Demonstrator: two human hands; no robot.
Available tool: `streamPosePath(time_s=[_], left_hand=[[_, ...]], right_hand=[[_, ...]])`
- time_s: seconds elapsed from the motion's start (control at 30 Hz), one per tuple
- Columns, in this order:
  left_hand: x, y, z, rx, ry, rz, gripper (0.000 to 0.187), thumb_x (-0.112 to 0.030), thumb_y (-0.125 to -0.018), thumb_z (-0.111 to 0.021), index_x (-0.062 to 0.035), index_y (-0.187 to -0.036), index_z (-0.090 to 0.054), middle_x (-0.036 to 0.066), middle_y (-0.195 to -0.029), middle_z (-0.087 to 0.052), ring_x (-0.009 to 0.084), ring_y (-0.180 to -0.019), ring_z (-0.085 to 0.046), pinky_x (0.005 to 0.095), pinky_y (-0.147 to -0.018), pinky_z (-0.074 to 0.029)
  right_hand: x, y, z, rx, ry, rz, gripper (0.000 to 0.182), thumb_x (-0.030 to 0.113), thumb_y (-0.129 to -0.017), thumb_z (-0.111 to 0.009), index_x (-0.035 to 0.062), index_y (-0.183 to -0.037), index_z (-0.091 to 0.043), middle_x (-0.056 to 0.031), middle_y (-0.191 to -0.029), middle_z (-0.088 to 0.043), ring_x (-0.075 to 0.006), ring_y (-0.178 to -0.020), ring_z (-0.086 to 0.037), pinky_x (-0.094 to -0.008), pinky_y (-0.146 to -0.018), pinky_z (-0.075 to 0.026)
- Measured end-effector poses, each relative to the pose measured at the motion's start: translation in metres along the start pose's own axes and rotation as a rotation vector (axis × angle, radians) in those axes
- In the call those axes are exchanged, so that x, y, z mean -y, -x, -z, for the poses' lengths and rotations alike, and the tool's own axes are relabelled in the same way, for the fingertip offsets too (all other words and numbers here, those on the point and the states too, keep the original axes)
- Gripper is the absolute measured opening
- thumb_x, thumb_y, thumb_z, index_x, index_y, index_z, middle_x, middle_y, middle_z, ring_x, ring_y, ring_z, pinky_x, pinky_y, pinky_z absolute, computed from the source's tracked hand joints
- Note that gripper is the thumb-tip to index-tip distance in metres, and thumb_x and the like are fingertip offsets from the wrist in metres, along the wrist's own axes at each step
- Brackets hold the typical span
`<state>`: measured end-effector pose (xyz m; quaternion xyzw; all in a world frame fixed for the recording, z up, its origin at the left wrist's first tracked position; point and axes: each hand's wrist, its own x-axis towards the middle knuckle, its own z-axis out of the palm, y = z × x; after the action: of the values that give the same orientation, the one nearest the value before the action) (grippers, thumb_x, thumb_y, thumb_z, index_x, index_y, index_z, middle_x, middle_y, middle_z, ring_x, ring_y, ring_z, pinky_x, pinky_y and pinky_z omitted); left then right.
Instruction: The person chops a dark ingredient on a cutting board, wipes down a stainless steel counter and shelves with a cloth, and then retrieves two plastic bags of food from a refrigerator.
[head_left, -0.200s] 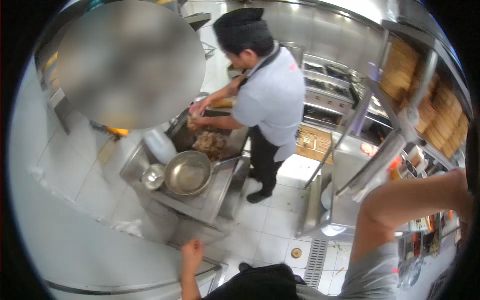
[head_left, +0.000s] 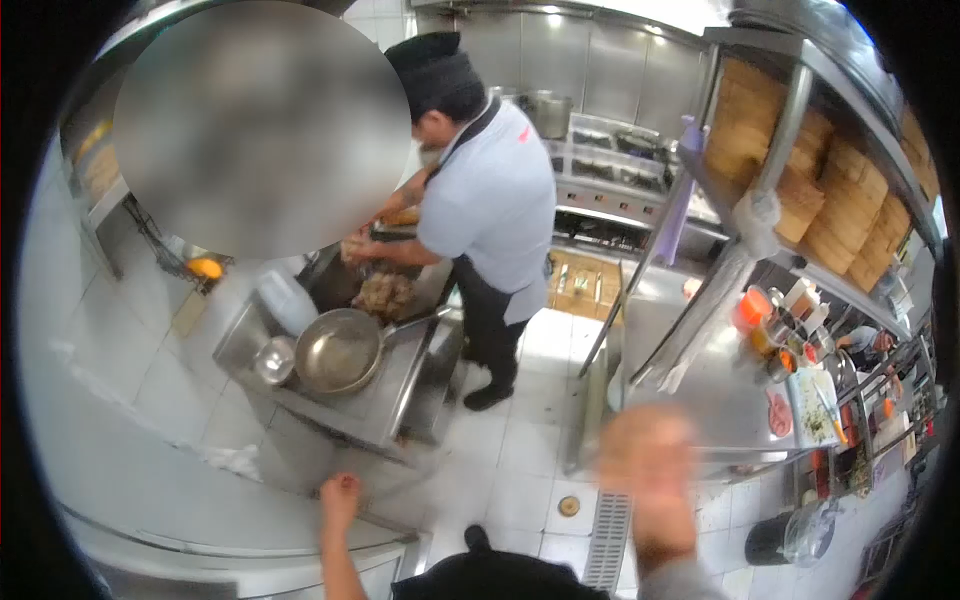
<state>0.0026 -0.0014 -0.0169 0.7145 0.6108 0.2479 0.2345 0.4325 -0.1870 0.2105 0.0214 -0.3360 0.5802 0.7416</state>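
Observation:
My left hand [head_left: 341, 495] is low in the head view, over the white edge in front of the steel sink unit. Its fingers are curled in, and nothing shows in them. My right hand [head_left: 648, 450] is raised at lower right, in front of the steel table [head_left: 710, 428], and touches nothing that I can see. Motion smears its fingers. A frying pan [head_left: 338, 352] rests on the sink unit [head_left: 395, 400] beyond my left hand, beside a small metal bowl [head_left: 274, 360] and a whitish container [head_left: 286, 300].
A co-worker [head_left: 490, 200] in a black hat stands at the sink, hands over a brownish heap of food [head_left: 384, 296]. Bamboo steamers [head_left: 840, 205] fill a shelf at right. A floor drain [head_left: 607, 540] and a black bin [head_left: 768, 540] are low down. A blurred oval hides the upper left.
My right arm has come down from the far right, and the hand is now in front of me. The view has turned right, so the sink and co-worker sit further left.

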Motion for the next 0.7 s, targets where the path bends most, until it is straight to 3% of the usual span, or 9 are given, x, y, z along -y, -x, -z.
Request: streamPosePath(time_s=[0.03, 0.1, 0.17, 0.3, 0.37, 0.43, 0.57, 0.63, 0.7], left_hand=[[-0.005, -0.011, 0.001, 0.032, 0.025, 0.04, 0.023, -0.016, -0.087, -0.066, 0.0025, -0.1, -0.07, 0.021, -0.084, -0.071, 0.0314, -0.08, -0.07, 0.0411, -0.073, -0.053], [-0.04, 0.0, -0.003, 0.157, 0.019, 0.063, 0.024, -0.016, -0.089, -0.065, 0.0026, -0.103, -0.069, 0.021, -0.086, -0.071, 0.0309, -0.082, -0.07, 0.0408, -0.074, -0.053], [-0.127, -0.004, -0.041, 0.289, -0.033, -0.141, 0.025, -0.015, -0.092, -0.063, 0.0025, -0.11, -0.067, 0.02, -0.096, -0.071, 0.0291, -0.091, -0.069, 0.0389, -0.078, -0.053], [-0.295, 0.061, -0.169, 0.935, 0.228, -0.355, 0.03, -0.013, -0.094, -0.063, 0.0005, -0.121, -0.061, 0.017, -0.116, -0.066, 0.0271, -0.106, -0.065, 0.036, -0.088, -0.052], [-0.376, 0.105, -0.222, 1.147, 0.252, -0.58, 0.041, -0.015, -0.093, -0.064, -0.0006, -0.13, -0.055, 0.02, -0.131, -0.058, 0.0299, -0.119, -0.058, 0.0381, -0.096, -0.048], [-0.415, 0.128, -0.296, 1.019, 0.209, -0.898, 0.054, -0.017, -0.092, -0.067, -0.0034, -0.141, -0.045, 0.019, -0.137, -0.052, 0.0271, -0.125, -0.052, 0.0367, -0.1, -0.046], [-0.471, 0.114, -0.408, 0.881, 0.242, -0.8, 0.065, -0.032, -0.095, -0.064, -0.002, -0.147, -0.038, 0.026, -0.147, -0.042, 0.036, -0.129, -0.049, 0.0413, -0.108, -0.039], [-0.495, 0.093, -0.443, 0.799, 0.237, -0.519, 0.066, -0.033, -0.096, -0.063, -0.0024, -0.148, -0.036, 0.027, -0.148, -0.041, 0.0367, -0.131, -0.048, 0.0413, -0.109, -0.039], [-0.534, 0.083, -0.421, 0.652, 0.096, -0.506, 0.059, -0.029, -0.095, -0.063, -0.0024, -0.144, -0.043, 0.025, -0.14, -0.051, 0.0349, -0.127, -0.053, 0.0399, -0.106, -0.041]], right_hand=[[-0.005, 0.0, 0.073, 0.244, 0.138, -0.537, 0.027, 0.021, -0.099, -0.057, -0.0014, -0.115, -0.062, -0.0034, -0.085, -0.062, -0.0125, -0.068, -0.054, -0.0284, -0.059, -0.042], [-0.064, 0.11, 0.128, -0.38, 1.14, -0.786, 0.035, 0.025, -0.097, -0.06, 0.0106, -0.129, -0.059, -0.0061, -0.096, -0.066, -0.0189, -0.082, -0.061, -0.0364, -0.072, -0.051], [-0.052, 0.262, 0.167, 0.367, 2.204, -1.302, 0.038, 0.022, -0.093, -0.063, 0.0095, -0.129, -0.059, -0.0135, -0.091, -0.069, -0.0239, -0.088, -0.068, -0.0365, -0.076, -0.053], [0.05, 0.455, 0.105, -0.856, 1.454, -1.237, 0.046, 0.031, -0.088, -0.068, 0.0008, -0.122, -0.061, -0.0184, -0.098, -0.072, -0.0332, -0.091, -0.07, -0.0434, -0.081, -0.054], [0.109, 0.5, 0.086, -1.083, 1.69, -1.301, 0.043, 0.026, -0.087, -0.07, -0.002, -0.118, -0.063, -0.0192, -0.09, -0.072, -0.0334, -0.084, -0.07, -0.0412, -0.077, -0.054], [0.162, 0.519, 0.062, -1.408, 1.671, -1.094, 0.039, 0.026, -0.086, -0.071, -0.0008, -0.114, -0.065, -0.0212, -0.095, -0.072, -0.0359, -0.089, -0.07, -0.0432, -0.079, -0.054], [0.213, 0.531, 0.056, -1.576, 1.797, -0.653, 0.035, 0.021, -0.088, -0.069, -0.0013, -0.114, -0.065, -0.0218, -0.094, -0.072, -0.0343, -0.087, -0.07, -0.0393, -0.078, -0.055], [0.219, 0.521, 0.05, -1.621, 1.692, -0.47, 0.033, 0.015, -0.09, -0.065, -0.0034, -0.117, -0.064, -0.0155, -0.089, -0.072, -0.0208, -0.08, -0.068, -0.0325, -0.074, -0.054], [0.218, 0.521, 0.068, -1.444, 1.478, -0.491, 0.036, 0.013, -0.092, -0.064, -0.0019, -0.124, -0.06, -0.0121, -0.098, -0.071, -0.0165, -0.085, -0.067, -0.0298, -0.076, -0.054]])
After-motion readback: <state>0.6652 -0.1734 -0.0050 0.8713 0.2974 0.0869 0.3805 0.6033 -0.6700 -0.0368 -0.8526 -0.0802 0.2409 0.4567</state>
